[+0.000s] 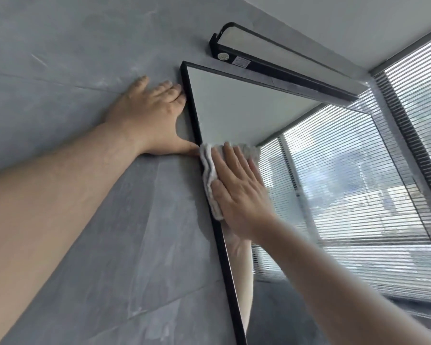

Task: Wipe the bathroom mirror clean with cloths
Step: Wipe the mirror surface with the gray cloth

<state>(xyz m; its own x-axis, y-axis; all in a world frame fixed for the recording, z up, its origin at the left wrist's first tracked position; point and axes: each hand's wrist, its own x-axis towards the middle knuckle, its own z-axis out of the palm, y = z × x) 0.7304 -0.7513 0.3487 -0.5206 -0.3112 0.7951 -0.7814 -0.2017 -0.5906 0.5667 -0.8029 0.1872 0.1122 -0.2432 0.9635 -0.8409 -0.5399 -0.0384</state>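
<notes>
We note the left hand (149,113) laid flat on the grey tiled wall (60,58), just left of the mirror (234,108). Its fingers are straight and holding nothing. The fingertips reach the black frame (230,282) near the upper corner, and the spread thumb meets the frame lower down, close to the cloth.

We record the right hand (239,195) with fingers straight and together, palm pressing a folded white cloth (209,168) against the glass. No finger curls round the cloth. The cloth sits at the mirror's left edge, and its folded side overlaps the frame.

The glass reflects the ceiling, horizontal blinds and the right forearm. A black-cased light fixture (241,61) is mounted on the wall directly above the mirror. Window blinds (418,78) stand to the right.
</notes>
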